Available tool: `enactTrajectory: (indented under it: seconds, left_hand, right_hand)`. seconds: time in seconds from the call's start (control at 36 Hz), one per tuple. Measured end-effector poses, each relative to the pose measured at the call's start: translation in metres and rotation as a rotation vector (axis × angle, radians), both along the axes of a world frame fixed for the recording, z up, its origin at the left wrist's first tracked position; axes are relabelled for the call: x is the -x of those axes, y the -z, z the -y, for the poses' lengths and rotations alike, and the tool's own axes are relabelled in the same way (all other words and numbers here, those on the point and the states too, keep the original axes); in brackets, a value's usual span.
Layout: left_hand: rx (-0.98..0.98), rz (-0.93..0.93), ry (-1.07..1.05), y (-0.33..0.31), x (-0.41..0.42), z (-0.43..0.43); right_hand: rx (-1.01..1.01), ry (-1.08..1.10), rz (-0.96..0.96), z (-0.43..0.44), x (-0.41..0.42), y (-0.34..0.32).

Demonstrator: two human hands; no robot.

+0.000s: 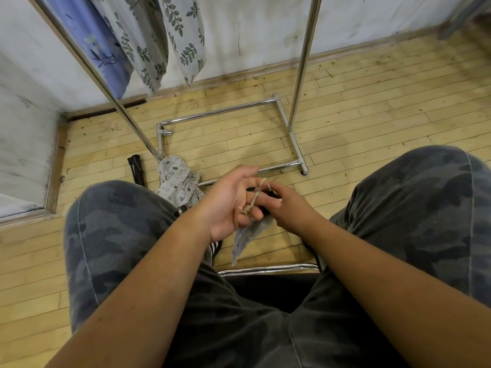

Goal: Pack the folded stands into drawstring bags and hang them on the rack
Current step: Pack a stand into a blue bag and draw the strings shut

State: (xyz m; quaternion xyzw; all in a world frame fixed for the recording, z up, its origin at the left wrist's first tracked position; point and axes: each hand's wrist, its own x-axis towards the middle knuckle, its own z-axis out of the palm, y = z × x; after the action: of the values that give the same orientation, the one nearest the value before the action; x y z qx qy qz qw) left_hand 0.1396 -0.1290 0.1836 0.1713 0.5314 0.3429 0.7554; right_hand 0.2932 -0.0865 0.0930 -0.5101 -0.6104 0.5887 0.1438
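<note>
Between the knees: left hand (228, 203) has twine drawstring (256, 196) looped over its fingers, right hand (289, 208) pinching the grey bag (248, 235) neck w/ it. Pull cord evenly so mouth cinches fully (stand inside barely visible), keep a loop for rack (305, 57).

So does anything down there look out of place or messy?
Mostly tidy. One patterned bag lies crumpled on the floor by the rack's foot instead of hanging, with a black folded stand beside it.
</note>
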Motion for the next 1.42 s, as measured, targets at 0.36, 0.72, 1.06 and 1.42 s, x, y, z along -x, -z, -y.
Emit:
enactTrajectory:
  seconds: [0.36,0.72,1.06,1.42]
  left_hand:
    - [0.017,-0.236,0.007,0.009,0.014,-0.005]
    - [-0.103,-0.330,0.139,0.016,0.017,-0.003]
    - [-0.088,-0.496,-0.056,0.030,0.033,0.007]
    - [-0.194,-0.572,-0.149,0.033,0.033,0.009]
  right_hand:
    - [-0.145,-0.058,0.053,0.005,-0.005,-0.006]
    - [-0.481,0.000,0.034,0.004,-0.005,-0.017]
    - [-0.104,0.134,-0.049,0.001,-0.008,-0.025]
    - [-0.196,-0.072,0.220,0.011,0.001,-0.017]
